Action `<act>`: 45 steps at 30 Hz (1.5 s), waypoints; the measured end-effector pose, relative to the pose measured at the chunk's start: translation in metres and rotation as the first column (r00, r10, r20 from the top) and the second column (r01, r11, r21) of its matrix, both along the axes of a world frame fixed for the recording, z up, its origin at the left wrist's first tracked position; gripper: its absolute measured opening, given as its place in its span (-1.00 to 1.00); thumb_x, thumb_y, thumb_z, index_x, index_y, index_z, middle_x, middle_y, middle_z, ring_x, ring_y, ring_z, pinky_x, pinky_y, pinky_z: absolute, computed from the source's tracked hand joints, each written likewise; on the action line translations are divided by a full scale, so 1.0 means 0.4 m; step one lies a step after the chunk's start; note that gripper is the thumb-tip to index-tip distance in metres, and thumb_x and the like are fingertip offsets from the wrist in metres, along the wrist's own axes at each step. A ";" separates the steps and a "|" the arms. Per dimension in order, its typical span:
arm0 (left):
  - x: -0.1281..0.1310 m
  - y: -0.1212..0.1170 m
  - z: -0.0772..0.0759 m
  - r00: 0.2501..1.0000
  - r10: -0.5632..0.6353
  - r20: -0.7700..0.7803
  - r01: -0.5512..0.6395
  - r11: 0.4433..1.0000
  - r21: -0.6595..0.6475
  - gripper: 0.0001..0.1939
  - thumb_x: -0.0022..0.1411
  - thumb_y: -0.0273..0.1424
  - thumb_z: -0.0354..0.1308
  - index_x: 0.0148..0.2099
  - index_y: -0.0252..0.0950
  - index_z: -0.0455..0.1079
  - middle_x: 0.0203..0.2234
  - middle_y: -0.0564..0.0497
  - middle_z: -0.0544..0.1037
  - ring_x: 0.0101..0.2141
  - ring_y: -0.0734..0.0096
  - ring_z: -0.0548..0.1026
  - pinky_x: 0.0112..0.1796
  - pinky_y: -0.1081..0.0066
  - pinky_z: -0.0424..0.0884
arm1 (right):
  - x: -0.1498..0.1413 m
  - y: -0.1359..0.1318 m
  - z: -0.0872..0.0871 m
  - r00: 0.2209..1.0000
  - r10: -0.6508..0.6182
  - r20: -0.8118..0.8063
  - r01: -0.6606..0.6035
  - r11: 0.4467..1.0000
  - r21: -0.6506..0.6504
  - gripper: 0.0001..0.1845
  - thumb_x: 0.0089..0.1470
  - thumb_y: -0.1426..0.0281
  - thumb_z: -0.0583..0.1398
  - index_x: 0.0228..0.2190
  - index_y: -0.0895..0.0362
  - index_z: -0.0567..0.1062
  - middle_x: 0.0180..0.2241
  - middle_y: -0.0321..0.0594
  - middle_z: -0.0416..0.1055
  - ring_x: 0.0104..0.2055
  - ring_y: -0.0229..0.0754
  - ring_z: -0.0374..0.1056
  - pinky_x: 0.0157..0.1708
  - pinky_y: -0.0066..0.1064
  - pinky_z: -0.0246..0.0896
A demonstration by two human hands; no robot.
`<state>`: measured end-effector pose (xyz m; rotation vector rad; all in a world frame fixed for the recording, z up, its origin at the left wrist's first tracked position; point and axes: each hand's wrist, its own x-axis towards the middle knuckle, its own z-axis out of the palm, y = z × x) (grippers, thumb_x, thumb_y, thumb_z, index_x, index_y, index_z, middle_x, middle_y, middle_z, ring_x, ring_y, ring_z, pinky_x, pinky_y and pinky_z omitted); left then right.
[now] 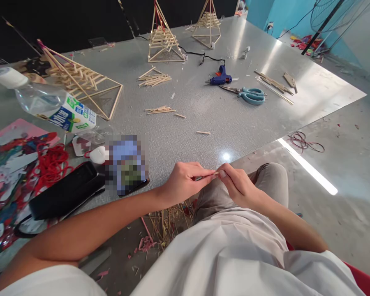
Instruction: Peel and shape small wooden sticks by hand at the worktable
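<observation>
My left hand [185, 183] and my right hand [239, 185] meet just off the table's near edge, above my lap. Both pinch a short, thin wooden stick [216, 173], most of it covered by my fingers. On the grey table [185, 154] beyond them lies a single short stick [203, 132]. Farther off are a small bunch of short sticks [160, 110] and a bigger pile of longer ones [155, 79]. A blue glue gun [222, 77] rests beside light-blue-handled scissors [252, 96], whose blades point left.
Stick pyramid frames [165, 43] stand at the back and left. A plastic bottle [43, 98], a blurred-out phone [128, 166], a black case [64, 191] and red cord [51, 164] lie on the left. More sticks [274, 82] sit at right. Scraps litter the floor.
</observation>
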<state>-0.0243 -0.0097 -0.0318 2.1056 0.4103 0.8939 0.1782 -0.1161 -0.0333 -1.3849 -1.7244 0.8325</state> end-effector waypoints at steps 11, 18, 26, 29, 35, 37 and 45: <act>-0.003 -0.002 -0.012 1.000 -0.014 -0.002 0.014 0.996 0.089 -0.88 0.43 -0.50 0.39 -0.18 -0.31 0.77 -0.43 -0.04 0.76 -0.42 0.42 0.66 -0.35 0.49 0.60 | 0.001 -0.008 0.008 0.999 0.040 0.034 -0.038 0.997 -0.061 -0.77 0.55 0.29 -0.03 -0.24 0.02 0.27 -0.52 -0.47 0.14 -0.52 -0.25 0.03 -0.44 -0.39 0.03; -0.007 -0.001 -0.015 1.000 -0.026 -0.010 0.027 0.989 0.147 -0.84 0.47 -0.47 0.35 -0.18 -0.28 0.77 -0.41 -0.05 0.77 -0.41 0.40 0.67 -0.30 0.44 0.63 | -0.019 -0.018 -0.006 0.998 -0.008 -0.056 0.006 0.999 -0.037 -0.74 0.56 0.24 -0.03 -0.22 0.03 0.29 -0.50 -0.46 0.15 -0.52 -0.27 0.02 -0.44 -0.40 0.03; -0.005 0.000 -0.017 0.999 -0.039 0.008 0.036 0.981 0.193 -0.84 0.46 -0.49 0.35 -0.19 -0.28 0.76 -0.42 -0.03 0.76 -0.42 0.40 0.66 -0.31 0.44 0.62 | -0.049 -0.021 -0.025 0.993 -0.111 -0.049 0.113 0.993 0.036 -0.73 0.54 0.23 -0.01 -0.26 0.03 0.28 -0.52 -0.46 0.13 -0.53 -0.27 -0.03 -0.47 -0.39 -0.03; -0.007 0.000 -0.021 1.000 -0.024 0.006 0.023 0.981 0.192 -0.84 0.46 -0.49 0.35 -0.18 -0.26 0.76 -0.41 -0.04 0.77 -0.41 0.39 0.68 -0.29 0.43 0.64 | -0.054 -0.021 -0.028 0.987 -0.140 -0.083 0.143 0.989 0.031 -0.70 0.54 0.20 0.01 -0.29 0.03 0.28 -0.52 -0.44 0.13 -0.52 -0.27 -0.04 -0.49 -0.39 -0.06; -0.009 -0.001 -0.011 0.999 -0.036 0.017 0.032 0.979 0.200 -0.87 0.46 -0.48 0.37 -0.16 -0.28 0.76 -0.39 -0.04 0.77 -0.39 0.41 0.69 -0.32 0.49 0.62 | -0.056 -0.024 -0.020 0.968 -0.143 -0.207 0.130 0.989 -0.073 -0.59 0.54 0.05 0.03 -0.31 0.03 0.31 -0.52 -0.43 0.08 -0.51 -0.26 -0.09 -0.50 -0.37 -0.12; -0.009 -0.003 -0.006 0.999 -0.026 0.040 0.018 0.983 0.181 -0.90 0.43 -0.49 0.39 -0.17 -0.30 0.75 -0.39 -0.05 0.77 -0.39 0.41 0.69 -0.32 0.50 0.61 | -0.063 -0.027 -0.018 0.954 -0.164 -0.249 0.146 0.985 -0.089 -0.54 0.54 -0.01 0.02 -0.31 0.03 0.32 -0.51 -0.41 0.10 -0.50 -0.26 -0.06 -0.49 -0.37 -0.09; -0.010 -0.005 -0.003 0.998 0.002 0.070 -0.010 0.995 0.103 -0.94 0.40 -0.45 0.44 -0.19 -0.29 0.75 -0.35 -0.05 0.78 -0.38 0.43 0.72 -0.29 0.54 0.63 | -0.095 -0.033 -0.025 0.920 -0.220 -0.325 0.216 0.975 -0.051 -0.47 0.51 -0.10 0.03 -0.31 0.04 0.34 -0.49 -0.38 0.17 -0.47 -0.25 0.01 -0.45 -0.36 -0.03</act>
